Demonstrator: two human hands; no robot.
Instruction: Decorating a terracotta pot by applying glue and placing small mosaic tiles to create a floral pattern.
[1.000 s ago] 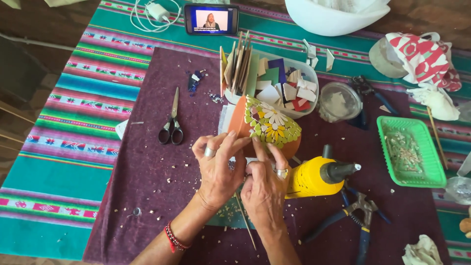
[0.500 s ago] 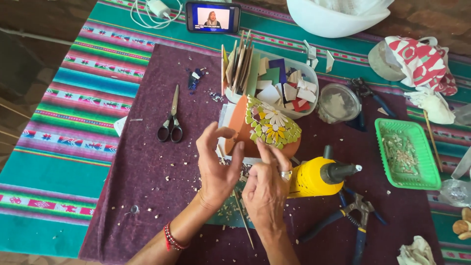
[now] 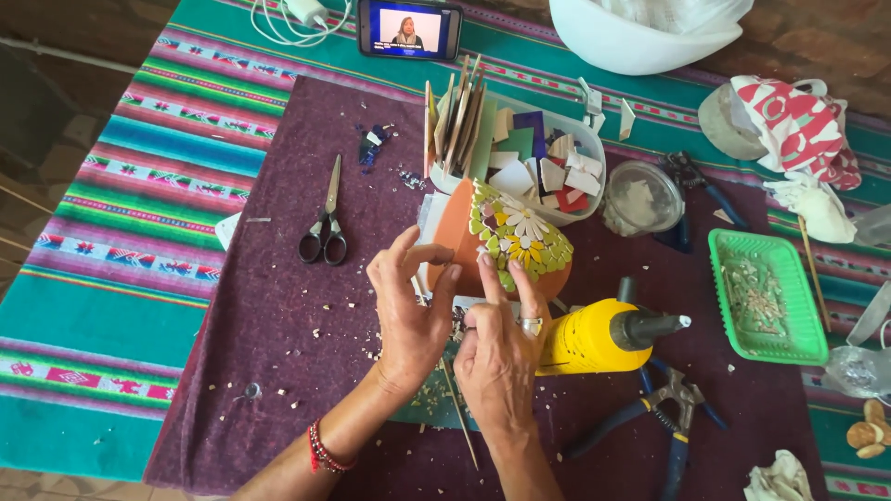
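Note:
A terracotta pot (image 3: 457, 243) lies on its side on the purple felt mat (image 3: 278, 325), partly covered with a flower mosaic (image 3: 524, 237) of green, white and yellow tile bits. My left hand (image 3: 408, 311) hovers at the pot's near side with its fingers spread, the index fingertip close to the clay. My right hand (image 3: 501, 357), which wears a ring, points its index and middle fingers up against the lower edge of the mosaic. I see nothing held in either hand. The right thumb is hidden behind the left hand.
A white tub of tile pieces (image 3: 548, 162) stands behind the pot. Scissors (image 3: 325, 232) lie to the left. A yellow glue gun (image 3: 603, 336), blue-handled pliers (image 3: 664, 417) and a green tray (image 3: 768, 297) lie to the right. A wooden stick (image 3: 459, 417) lies under my wrists. A phone (image 3: 408, 28) is at the far edge.
My left hand has come off the pot and spread its fingers. My right hand's fingers have stretched up onto the mosaic's lower edge. The pot has not moved.

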